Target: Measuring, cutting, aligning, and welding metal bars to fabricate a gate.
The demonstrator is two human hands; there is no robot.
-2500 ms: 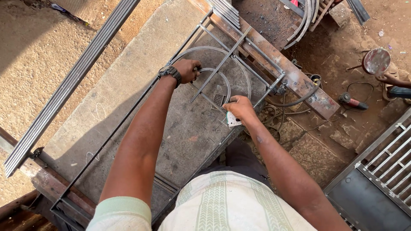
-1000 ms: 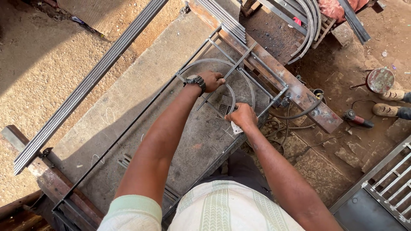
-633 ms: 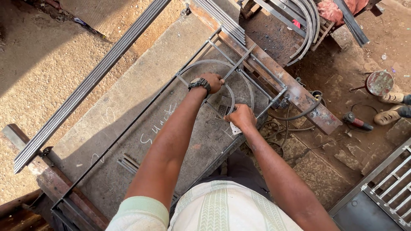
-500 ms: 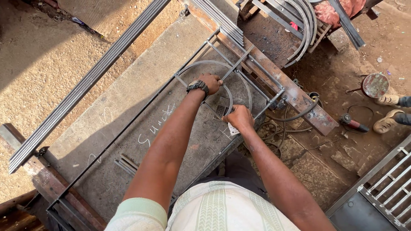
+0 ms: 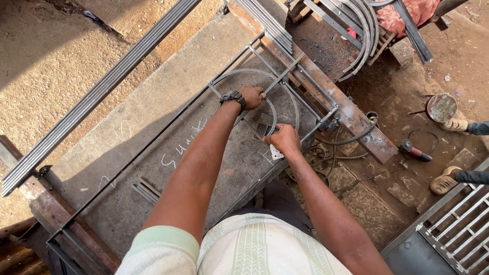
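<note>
A rectangular metal frame (image 5: 153, 147) lies on a grey steel work table (image 5: 127, 122), with a large steel ring (image 5: 224, 77) set in its far end. My left hand (image 5: 252, 97), with a dark watch at the wrist, grips the top of a smaller curved steel strip (image 5: 274, 114) inside that ring. My right hand (image 5: 283, 139) holds the strip's lower end down against the table, beside a small white piece (image 5: 275, 153).
A bundle of long square tubes (image 5: 97, 97) lies along the table's left side. Rusty beam (image 5: 326, 97), curved bars (image 5: 364, 30) and cut strips (image 5: 267, 23) sit beyond. An angle grinder (image 5: 415, 152) lies on the dirt; another person's feet (image 5: 448, 178) stand right. A grille (image 5: 458, 229) leans lower right.
My left hand slid from the outer ring to the inner curved strip. My right hand stayed at the strip's lower end. The view shifted slightly.
</note>
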